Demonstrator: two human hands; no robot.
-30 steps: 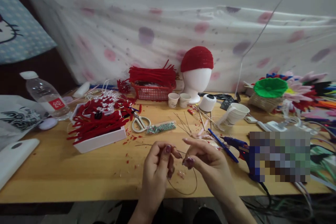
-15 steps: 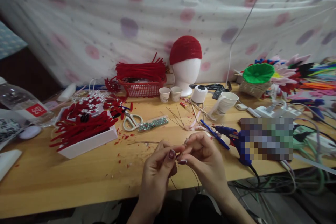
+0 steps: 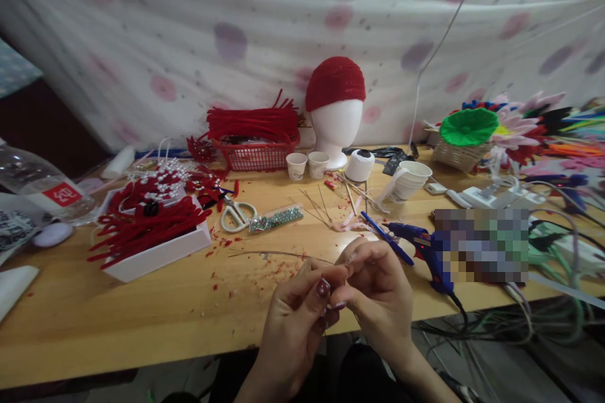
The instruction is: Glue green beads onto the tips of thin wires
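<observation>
My left hand [image 3: 297, 318] and my right hand [image 3: 380, 289] meet fingertip to fingertip over the table's front edge. Both are closed in a pinch on a thin dark wire [image 3: 355, 317], whose loose part hangs below the fingers. Whatever else lies between the fingertips is hidden. Another thin wire [image 3: 265, 253] stretches across the tabletop just behind my left hand. A blue pen [image 3: 387, 238] and a blue glue gun [image 3: 428, 249] lie to the right of my right hand. White-handled scissors [image 3: 236, 217] and a bag of green beads [image 3: 276, 219] lie beyond my left hand.
A white box [image 3: 161, 255] holds red fuzzy stems at the left. Behind are a red basket [image 3: 258, 156], paper cups [image 3: 296, 165], a thread cone [image 3: 360, 165] and a foam head [image 3: 335, 129] with a red cap. Cables [image 3: 501, 321] hang at the right edge.
Both hands have shifted slightly right and stay together at the fingertips. The right fingers have curled in closer to the left ones. The view has tilted a little.
</observation>
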